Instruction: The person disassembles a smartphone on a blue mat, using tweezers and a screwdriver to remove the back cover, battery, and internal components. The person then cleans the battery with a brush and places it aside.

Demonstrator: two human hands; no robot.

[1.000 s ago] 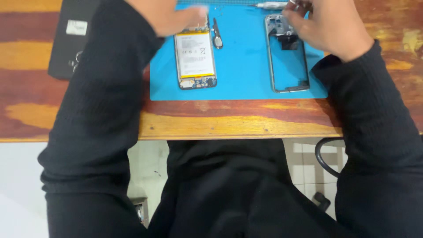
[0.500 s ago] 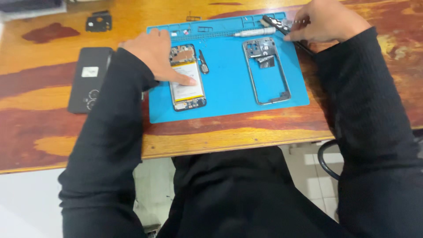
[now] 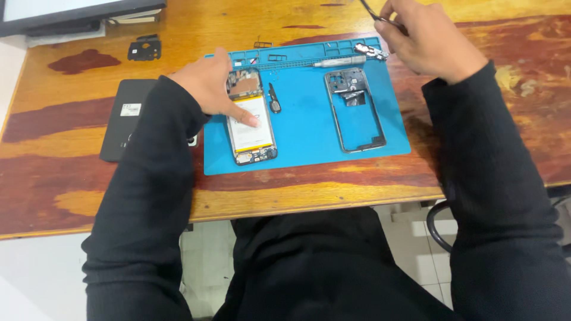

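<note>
Bench: you sit at a worn wooden bench [image 3: 357, 196], orange-brown with dark red patches; a blue rectangular silicone work mat [image 3: 303, 142] lies on it in front of you.
Room: pale tiled floor shows below the bench edge, and a dark curved chair part at the right.
Left hand: your left hand [image 3: 208, 83] rests flat on the opened phone with its white battery exposed [image 3: 251, 122], fingers spread and pressing, gripping nothing.
Right hand: your right hand [image 3: 425, 38] hovers past the mat's far right corner, fingers pinched round thin dark metal tweezers [image 3: 372, 10].
On the mat: an empty dark phone frame [image 3: 355, 110] lies right of the phone, well apart; a small black part [image 3: 274, 101] sits between them; a grey pen-shaped screwdriver [image 3: 339, 60] lies along the mat's far edge.
Off the mat: a black flat phone back cover [image 3: 122, 119] lies left, partly under your sleeve.
Hard to tell: the tweezers' tips are cut off at the top edge.
</note>
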